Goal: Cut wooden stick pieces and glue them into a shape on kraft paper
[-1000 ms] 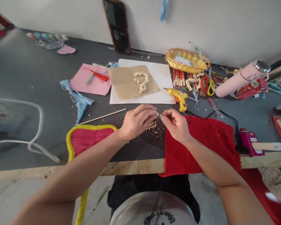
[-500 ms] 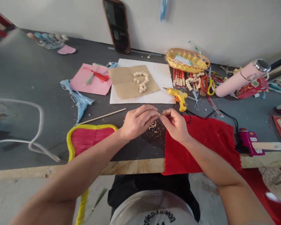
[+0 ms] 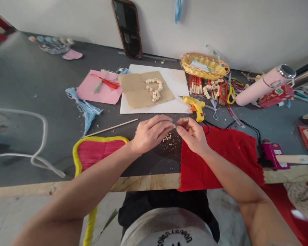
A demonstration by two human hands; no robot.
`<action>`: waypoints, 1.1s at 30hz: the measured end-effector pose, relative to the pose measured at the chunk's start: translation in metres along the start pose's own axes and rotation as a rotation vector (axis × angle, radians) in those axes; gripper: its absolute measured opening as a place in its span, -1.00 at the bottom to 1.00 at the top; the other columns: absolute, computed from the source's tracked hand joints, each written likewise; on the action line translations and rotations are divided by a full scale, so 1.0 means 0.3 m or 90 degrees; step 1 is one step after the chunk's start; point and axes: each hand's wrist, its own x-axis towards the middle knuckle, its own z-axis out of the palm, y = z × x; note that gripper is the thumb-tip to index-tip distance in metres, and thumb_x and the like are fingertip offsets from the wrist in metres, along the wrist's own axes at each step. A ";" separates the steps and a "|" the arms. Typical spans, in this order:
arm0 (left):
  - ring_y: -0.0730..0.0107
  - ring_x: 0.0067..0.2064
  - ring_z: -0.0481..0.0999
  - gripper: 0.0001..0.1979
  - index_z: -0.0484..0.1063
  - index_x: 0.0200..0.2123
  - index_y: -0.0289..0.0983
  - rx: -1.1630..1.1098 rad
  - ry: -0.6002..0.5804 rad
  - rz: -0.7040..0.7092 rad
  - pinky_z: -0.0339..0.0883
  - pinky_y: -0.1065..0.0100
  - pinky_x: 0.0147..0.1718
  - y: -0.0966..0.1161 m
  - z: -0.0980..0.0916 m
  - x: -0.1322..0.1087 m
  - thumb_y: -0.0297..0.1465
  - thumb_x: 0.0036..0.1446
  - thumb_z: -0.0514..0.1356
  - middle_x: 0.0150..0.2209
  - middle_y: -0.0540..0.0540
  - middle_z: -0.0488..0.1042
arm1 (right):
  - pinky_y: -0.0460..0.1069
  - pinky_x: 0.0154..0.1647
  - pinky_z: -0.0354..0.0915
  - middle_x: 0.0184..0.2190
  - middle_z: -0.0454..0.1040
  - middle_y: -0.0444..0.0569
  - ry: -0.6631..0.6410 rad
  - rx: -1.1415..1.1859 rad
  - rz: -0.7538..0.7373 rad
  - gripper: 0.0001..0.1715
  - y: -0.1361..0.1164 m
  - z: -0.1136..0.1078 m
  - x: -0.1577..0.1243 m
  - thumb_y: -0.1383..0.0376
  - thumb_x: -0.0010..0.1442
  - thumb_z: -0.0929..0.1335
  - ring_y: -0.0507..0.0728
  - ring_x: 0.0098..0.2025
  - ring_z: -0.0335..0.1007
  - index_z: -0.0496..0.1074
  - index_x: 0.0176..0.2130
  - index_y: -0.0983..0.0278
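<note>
Between thumb and fingertips, my left hand [image 3: 154, 132] pinches a tiny pale wooden piece [image 3: 174, 126]. Close beside it is my right hand [image 3: 191, 134], its thumb and fingers curled together near that piece; whether anything sits in them is too small to make out. Several short wooden bits [image 3: 167, 137] and crumbs lie on the grey table under the hands. Beyond them, a curved row of small wooden pieces [image 3: 157, 89] rests on brown paper [image 3: 133, 92], which lies on a white board [image 3: 179, 77]. A yellow glue gun [image 3: 197, 106] lies by the board's right corner.
A red cloth [image 3: 220, 157] hangs over the front edge. Right of centre are a wicker basket [image 3: 205, 66], scissors [image 3: 230, 94] and a pink flask [image 3: 264, 85]. To the left lie a thin stick [image 3: 111, 127], a blue tassel [image 3: 88, 109] and pink paper [image 3: 100, 92]. A phone [image 3: 128, 29] leans on the wall.
My right fingertips have drawn slightly away from the small piece, which stays in my left fingers. The things on the table look unmoved.
</note>
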 end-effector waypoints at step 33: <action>0.36 -0.12 0.59 -0.87 0.47 -0.15 -0.27 -0.041 -0.017 -0.019 0.49 0.37 -0.14 0.002 0.002 -0.013 -0.47 0.22 0.22 -0.14 -0.16 0.58 | -0.12 -0.46 0.25 -0.37 0.41 -0.14 -0.070 0.018 -0.024 -0.74 0.012 0.005 0.000 0.09 0.30 0.33 -0.05 -0.46 0.26 0.40 -0.16 0.22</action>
